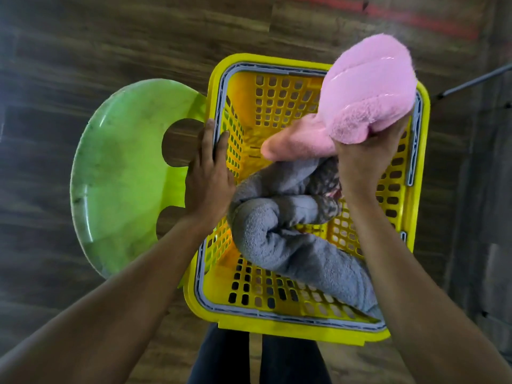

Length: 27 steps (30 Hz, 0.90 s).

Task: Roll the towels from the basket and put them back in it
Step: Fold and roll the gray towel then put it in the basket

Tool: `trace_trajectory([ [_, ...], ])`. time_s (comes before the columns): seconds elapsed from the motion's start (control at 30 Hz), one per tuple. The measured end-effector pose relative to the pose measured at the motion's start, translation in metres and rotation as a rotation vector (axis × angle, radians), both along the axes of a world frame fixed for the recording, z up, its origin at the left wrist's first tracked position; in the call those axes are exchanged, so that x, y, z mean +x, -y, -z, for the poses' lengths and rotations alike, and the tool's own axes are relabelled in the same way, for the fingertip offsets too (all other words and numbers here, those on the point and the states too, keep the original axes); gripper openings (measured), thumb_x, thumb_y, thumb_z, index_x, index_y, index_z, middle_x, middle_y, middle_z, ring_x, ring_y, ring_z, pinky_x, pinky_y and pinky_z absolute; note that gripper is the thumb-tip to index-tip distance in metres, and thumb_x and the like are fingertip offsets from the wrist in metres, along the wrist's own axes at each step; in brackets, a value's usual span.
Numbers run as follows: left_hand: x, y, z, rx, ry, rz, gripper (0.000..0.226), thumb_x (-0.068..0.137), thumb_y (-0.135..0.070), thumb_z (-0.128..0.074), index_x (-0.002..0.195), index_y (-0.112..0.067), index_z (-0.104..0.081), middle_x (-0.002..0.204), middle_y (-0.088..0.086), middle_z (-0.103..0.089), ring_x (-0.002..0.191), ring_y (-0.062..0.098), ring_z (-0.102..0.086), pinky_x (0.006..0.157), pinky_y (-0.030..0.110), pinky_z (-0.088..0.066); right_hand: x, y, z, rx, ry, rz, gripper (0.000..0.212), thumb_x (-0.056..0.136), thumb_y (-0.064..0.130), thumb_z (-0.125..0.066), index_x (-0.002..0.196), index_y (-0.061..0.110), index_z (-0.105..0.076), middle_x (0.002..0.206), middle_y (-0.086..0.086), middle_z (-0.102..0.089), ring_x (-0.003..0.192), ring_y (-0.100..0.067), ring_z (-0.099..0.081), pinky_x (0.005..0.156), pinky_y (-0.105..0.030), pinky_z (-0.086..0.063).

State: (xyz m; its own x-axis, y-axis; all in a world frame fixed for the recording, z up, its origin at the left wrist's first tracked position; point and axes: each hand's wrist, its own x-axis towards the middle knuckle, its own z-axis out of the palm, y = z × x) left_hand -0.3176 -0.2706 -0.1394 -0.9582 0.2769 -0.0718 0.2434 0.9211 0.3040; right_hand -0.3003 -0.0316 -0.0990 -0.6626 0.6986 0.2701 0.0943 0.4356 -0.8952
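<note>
A yellow perforated basket (277, 101) with a grey inner rim stands on the floor below me. Inside it lies a grey towel (279, 239), bunched and partly rolled, reaching from the middle to the near right corner. My right hand (368, 159) grips a pink towel (368, 87) and holds it bunched above the basket's far right part, with one end hanging down toward the grey towel. My left hand (210, 167) rests on the basket's left rim, fingers straight along its edge.
A green plastic stool (124, 176) stands against the basket's left side. The floor is dark wood planks. My legs in dark trousers (230, 358) show below the basket's near edge. A thin dark rod (471, 83) crosses the far right.
</note>
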Motion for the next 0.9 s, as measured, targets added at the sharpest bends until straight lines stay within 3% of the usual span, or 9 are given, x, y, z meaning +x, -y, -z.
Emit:
trace_trajectory([
  [0.13, 0.001, 0.000, 0.000, 0.020, 0.009, -0.004, 0.065, 0.082, -0.007, -0.056, 0.144, -0.014, -0.039, 0.162, 0.008, -0.015, 0.134, 0.033, -0.039, 0.082, 0.045, -0.052, 0.007, -0.008, -0.029, 0.107, 0.017, -0.056, 0.089, 0.066, 0.025, -0.088, 0.134, -0.004, -0.039, 0.131, -0.017, -0.050, 0.124, -0.027, -0.051, 0.104, -0.034, -0.043],
  [0.23, 0.000, 0.001, 0.002, 0.118, 0.009, 0.007, 0.058, 0.085, -0.004, -0.048, 0.142, -0.013, -0.042, 0.161, 0.008, -0.018, 0.138, 0.032, -0.037, 0.080, 0.045, -0.054, 0.002, -0.018, -0.063, 0.149, 0.005, -0.235, 0.075, 0.068, 0.025, -0.088, 0.128, 0.012, -0.044, 0.124, -0.017, -0.054, 0.117, -0.029, -0.055, 0.097, -0.043, -0.047],
  [0.3, -0.001, 0.004, 0.003, 0.237, 0.020, 0.003, 0.059, 0.088, -0.002, -0.044, 0.145, -0.014, -0.038, 0.161, 0.003, -0.019, 0.142, 0.027, -0.033, 0.076, 0.043, -0.055, -0.009, -0.023, -0.081, 0.296, 0.092, -0.402, 0.061, 0.070, 0.034, -0.085, 0.120, 0.025, -0.049, 0.115, -0.010, -0.056, 0.109, -0.030, -0.058, 0.088, -0.040, -0.047],
  [0.43, -0.004, 0.007, 0.004, 0.413, 0.017, -0.033, 0.055, 0.096, -0.001, -0.040, 0.150, -0.009, -0.031, 0.160, 0.005, -0.021, 0.147, 0.017, -0.021, 0.106, 0.027, -0.036, -0.039, -0.016, -0.066, 0.685, 0.439, -0.756, 0.075, 0.068, 0.048, -0.061, 0.136, 0.018, -0.050, 0.124, -0.009, -0.059, 0.115, -0.034, -0.053, 0.095, -0.047, -0.039],
  [0.57, -0.005, 0.007, 0.006, 0.442, -0.007, -0.040, 0.046, 0.101, -0.005, -0.032, 0.147, -0.001, -0.034, 0.158, 0.013, -0.027, 0.147, 0.021, -0.023, 0.118, 0.027, -0.022, -0.062, 0.011, 0.014, 0.855, 0.748, -0.912, 0.077, 0.067, 0.032, -0.053, 0.143, 0.024, -0.043, 0.129, -0.009, -0.054, 0.120, -0.034, -0.047, 0.100, -0.046, -0.031],
  [0.63, -0.005, 0.008, 0.007, 0.433, -0.018, -0.022, 0.045, 0.101, -0.006, -0.030, 0.146, 0.000, -0.034, 0.157, 0.014, -0.027, 0.146, 0.023, -0.024, 0.119, 0.029, -0.022, -0.062, 0.023, 0.056, 0.866, 0.804, -0.932, 0.081, 0.068, 0.026, -0.062, 0.146, 0.023, -0.039, 0.132, -0.009, -0.053, 0.123, -0.034, -0.047, 0.104, -0.051, -0.029],
  [0.7, -0.004, 0.007, 0.007, 0.425, -0.017, -0.023, 0.044, 0.102, -0.007, -0.030, 0.145, -0.001, -0.035, 0.157, 0.013, -0.027, 0.146, 0.024, -0.024, 0.118, 0.026, -0.022, -0.055, 0.026, 0.088, 0.811, 0.908, -0.940, 0.092, 0.071, 0.029, -0.071, 0.151, 0.019, -0.027, 0.146, -0.007, -0.042, 0.137, -0.030, -0.036, 0.114, -0.057, -0.017],
  [0.77, -0.004, 0.007, 0.007, 0.420, -0.012, -0.031, 0.044, 0.102, -0.007, -0.031, 0.145, -0.002, -0.036, 0.158, 0.011, -0.027, 0.146, 0.023, -0.024, 0.117, 0.023, -0.022, -0.050, 0.021, 0.110, 0.691, 1.000, -0.922, 0.105, 0.070, 0.042, -0.076, 0.153, 0.021, -0.015, 0.156, -0.005, -0.027, 0.146, -0.027, -0.020, 0.116, -0.061, -0.006],
  [0.9, -0.005, 0.006, 0.007, 0.407, -0.014, -0.021, 0.044, 0.103, -0.008, -0.030, 0.146, -0.003, -0.036, 0.158, 0.011, -0.026, 0.147, 0.023, -0.023, 0.117, 0.029, -0.027, -0.063, -0.007, 0.122, 0.518, 1.108, -1.011, 0.134, 0.057, 0.060, -0.083, 0.154, 0.033, 0.005, 0.162, -0.010, -0.002, 0.149, -0.032, 0.003, 0.117, -0.061, -0.001],
])
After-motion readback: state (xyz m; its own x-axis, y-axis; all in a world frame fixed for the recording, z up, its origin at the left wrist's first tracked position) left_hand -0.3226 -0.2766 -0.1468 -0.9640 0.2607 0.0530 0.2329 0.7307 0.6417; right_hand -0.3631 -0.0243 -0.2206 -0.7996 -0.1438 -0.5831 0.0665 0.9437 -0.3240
